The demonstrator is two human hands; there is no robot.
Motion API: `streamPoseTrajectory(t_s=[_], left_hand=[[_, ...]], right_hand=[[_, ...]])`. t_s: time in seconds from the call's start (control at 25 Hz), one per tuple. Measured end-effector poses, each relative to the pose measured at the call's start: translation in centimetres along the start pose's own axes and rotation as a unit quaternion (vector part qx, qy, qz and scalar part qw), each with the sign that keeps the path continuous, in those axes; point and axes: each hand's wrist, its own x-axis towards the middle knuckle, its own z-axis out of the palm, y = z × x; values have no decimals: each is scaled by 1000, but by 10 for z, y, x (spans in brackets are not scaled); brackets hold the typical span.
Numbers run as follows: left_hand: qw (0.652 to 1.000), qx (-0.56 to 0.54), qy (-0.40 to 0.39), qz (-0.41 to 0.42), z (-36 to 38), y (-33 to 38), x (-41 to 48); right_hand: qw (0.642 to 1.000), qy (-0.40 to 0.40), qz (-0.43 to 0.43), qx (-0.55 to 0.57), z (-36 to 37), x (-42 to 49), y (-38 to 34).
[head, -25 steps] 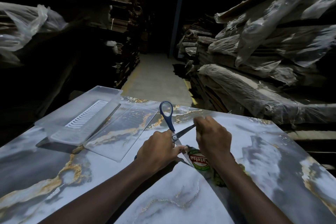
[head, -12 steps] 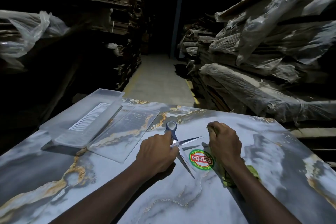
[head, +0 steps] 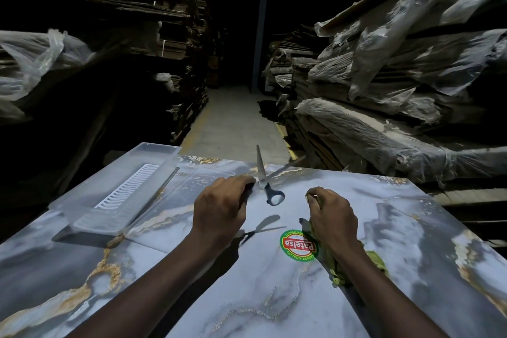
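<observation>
Dark warehouse aisle ahead of me, with stacked cardboard on shelves (head: 164,35) to the left and plastic-wrapped bundles (head: 384,132) piled to the right. Close in front lies a marble-patterned table (head: 411,228), grey-blue with gold veins. My left hand (head: 219,211) has its fingers curled round one handle of the scissors (head: 263,181). The other blue loop hangs free just right of my knuckles. Both blades are spread wide and point away from me, lifted off the tabletop, with their shadow falling below my wrist. My right hand (head: 332,217) is closed in a fist on a green bundle (head: 373,258), which it presses down on the table; the bundle trails back under my forearm. A round red-and-green Patelsa label (head: 299,245) lies flat at the bundle's left edge; whether it is fixed to the bundle I cannot tell. Well to the left sits a clear plastic tray (head: 90,195) with a white slotted insert (head: 129,189), and a clear lid (head: 175,200) lies flat beside it.
</observation>
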Motion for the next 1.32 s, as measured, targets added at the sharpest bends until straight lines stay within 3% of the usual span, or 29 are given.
streamPoseTrajectory(t_s=[0.32, 0.48, 0.64, 0.88, 1.0, 1.08, 1.2, 1.32], left_hand=[[970, -54, -156, -180, -11, 10, 19], [964, -33, -185, -190, -1, 5, 10], [956, -60, -194, -213, 10, -1, 5], [938, -108, -218, -247, 19, -4, 0], [954, -72, -207, -202, 15, -2, -2], [979, 44, -169, -109, 11, -2, -3], [974, 183, -131, -30, 8, -11, -3], [974, 191, -119, -2, 8, -16, -3]], right_hand=[[999, -21, -29, 8, -2, -1, -1], [982, -130, -127, 55, -9, -1, -9], [946, -239, -220, -8, -15, -4, -26], [919, -270, -282, -63, -14, -12, -38], [922, -262, -275, -81, -11, -14, -38], [922, -259, -275, -84, -9, -14, -36], [922, -254, -281, -83, -6, -15, -35], [924, -236, -287, -85, -4, -15, -33]])
